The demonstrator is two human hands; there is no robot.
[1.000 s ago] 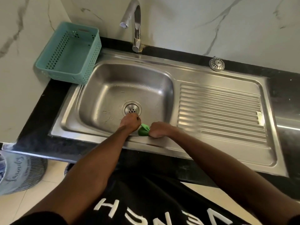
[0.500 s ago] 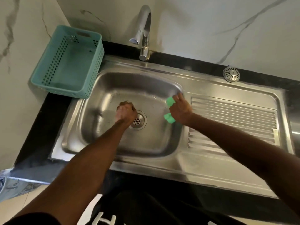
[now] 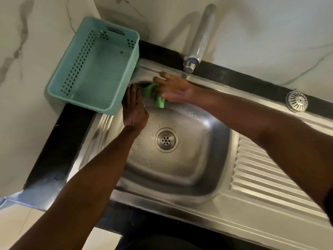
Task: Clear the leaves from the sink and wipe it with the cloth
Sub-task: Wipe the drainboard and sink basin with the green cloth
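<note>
Wiping the far left corner of the sink (image 3: 189,170), we have the right hand (image 3: 173,89) pressing the green cloth (image 3: 153,94) against the steel, fingers spread over it and reaching toward the back rim. The left hand (image 3: 134,107) lies flat beside the cloth, fingers straight and together, resting against the left wall of the basin and holding nothing.

We judge the wiping step to be in hand: no leaves show anywhere in the basin, only scattered water drops around the drain (image 3: 166,140). The next move, as we read it, calls for drawing the cloth out of the corner and across the wet floor of the basin toward the drain, then along the near wall.

Outward from the hands, a teal basket (image 3: 93,64) stands on the black counter (image 3: 59,141) at the left, its corner overhanging the sink rim. The tap (image 3: 200,38) rises behind, and a loose strainer (image 3: 297,101) sits at the back right.

Most of the cloth is hidden under the right palm, so we cannot tell how it is folded. The corner itself is shadowed and blurred.
</note>
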